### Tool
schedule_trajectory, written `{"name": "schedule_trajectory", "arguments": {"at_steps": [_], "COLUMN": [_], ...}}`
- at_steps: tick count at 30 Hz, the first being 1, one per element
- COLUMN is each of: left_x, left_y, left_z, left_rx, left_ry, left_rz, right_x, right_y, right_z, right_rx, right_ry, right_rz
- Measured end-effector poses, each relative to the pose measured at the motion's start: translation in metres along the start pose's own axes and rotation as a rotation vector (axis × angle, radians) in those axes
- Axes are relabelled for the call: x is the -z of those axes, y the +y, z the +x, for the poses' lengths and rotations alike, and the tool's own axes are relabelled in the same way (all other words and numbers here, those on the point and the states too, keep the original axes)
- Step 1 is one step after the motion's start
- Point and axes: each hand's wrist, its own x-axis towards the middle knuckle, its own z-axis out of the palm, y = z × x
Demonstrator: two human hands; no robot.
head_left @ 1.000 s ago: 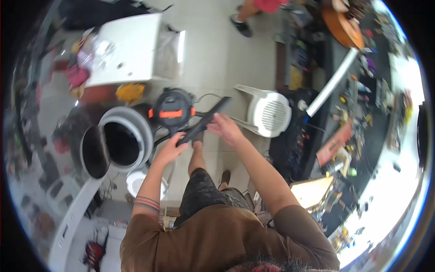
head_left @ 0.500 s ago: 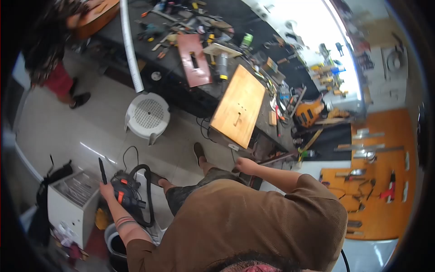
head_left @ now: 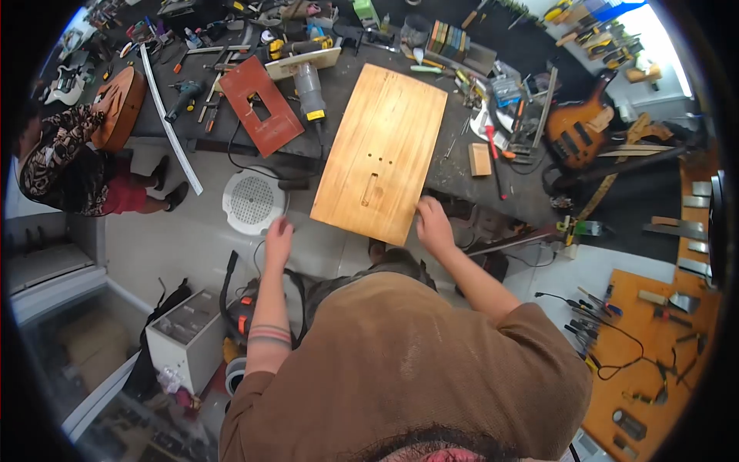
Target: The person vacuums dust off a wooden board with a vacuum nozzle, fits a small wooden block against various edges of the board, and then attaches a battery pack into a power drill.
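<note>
A pale wooden board (head_left: 356,165) with a routed slot and small holes lies on the dark workbench, its near end jutting past the bench edge. My right hand (head_left: 435,225) is at the board's right edge near the close corner, fingers bent against it. My left hand (head_left: 279,240) hovers short of the board's left corner, fingers loosely bent, with nothing seen in them. Below it, the black vacuum wand (head_left: 229,276) stands apart from the hand, beside the vacuum cleaner (head_left: 245,312).
A reddish-brown panel (head_left: 281,123) and a power tool (head_left: 310,92) lie left of the board. A wood block (head_left: 480,159) and sunburst guitar body (head_left: 577,131) are to the right. A white stool (head_left: 252,202) stands below the bench. Another person (head_left: 65,165) is at far left.
My left hand has let go of the vacuum wand and moved up and right. My right hand has risen to the board's edge. My view has turned and come closer to the bench.
</note>
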Motion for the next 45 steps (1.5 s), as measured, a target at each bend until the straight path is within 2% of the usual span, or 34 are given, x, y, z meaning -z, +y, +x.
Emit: {"name": "schedule_trajectory", "arguments": {"at_steps": [1,3,5,7,9,12,15,18,19,22,26,29,32,34,35,36,41,44,45], "left_x": [-0.019,-0.047,-0.082,-0.116,-0.154,-0.206,-0.198,-0.175,-0.167,-0.152,-0.133,-0.121,-0.103,-0.092,-0.091,-0.089,-0.075,-0.059,-0.054], "left_y": [0.029,0.113,0.155,0.177,0.182,0.173,0.178,0.177,0.176,0.172,0.148,0.130,0.105,0.085,0.082,0.083,0.097,0.144,0.171], "left_z": [0.010,0.019,0.037,0.055,0.071,0.069,0.058,0.086,0.090,0.094,0.086,0.078,0.073,0.076,0.076,0.076,0.078,0.065,0.056], "left_rx": [-0.279,-0.530,-0.656,-0.777,-0.657,-0.683,-0.918,-0.988,-0.895,-0.724,-0.617,-0.392,0.020,0.293,0.349,0.341,0.335,0.325,0.288], "left_ry": [0.079,0.073,-0.049,-0.089,-0.076,-0.069,-0.260,-0.396,-0.382,-0.153,-0.026,0.011,-0.184,-0.345,-0.355,-0.384,-0.491,-0.544,-0.510], "left_rz": [0.268,0.374,0.413,0.638,0.714,0.795,0.771,0.764,0.763,0.652,0.711,0.240,-0.072,-0.200,-0.265,-0.276,-0.286,-0.353,-0.373], "right_x": [-0.013,-0.032,-0.047,-0.058,-0.061,-0.067,-0.068,-0.067,-0.068,-0.067,-0.063,-0.056,-0.019,0.012,0.018,0.022,0.038,0.049,0.060], "right_y": [0.018,0.036,0.060,0.083,0.092,0.096,0.096,0.096,0.095,0.095,0.092,0.102,0.107,0.128,0.145,0.159,0.204,0.211,0.197], "right_z": [0.022,0.066,0.103,0.138,0.165,0.193,0.199,0.199,0.199,0.199,0.199,0.199,0.174,0.139,0.117,0.102,0.084,0.079,0.074], "right_rx": [0.022,0.131,0.163,0.167,0.133,0.036,0.018,0.023,0.012,0.003,-0.027,0.006,-0.222,-0.281,-0.413,-0.546,-0.679,-0.649,-0.656], "right_ry": [-0.059,-0.053,-0.097,-0.113,-0.048,0.049,0.070,0.092,0.088,0.079,0.092,0.083,0.240,0.417,0.451,0.463,0.164,0.291,0.384], "right_rz": [-0.023,-0.073,-0.207,-0.270,-0.294,-0.323,-0.334,-0.291,-0.282,-0.264,-0.211,-0.073,-0.029,-0.306,-0.474,-0.518,-0.469,-0.316,-0.168]}}
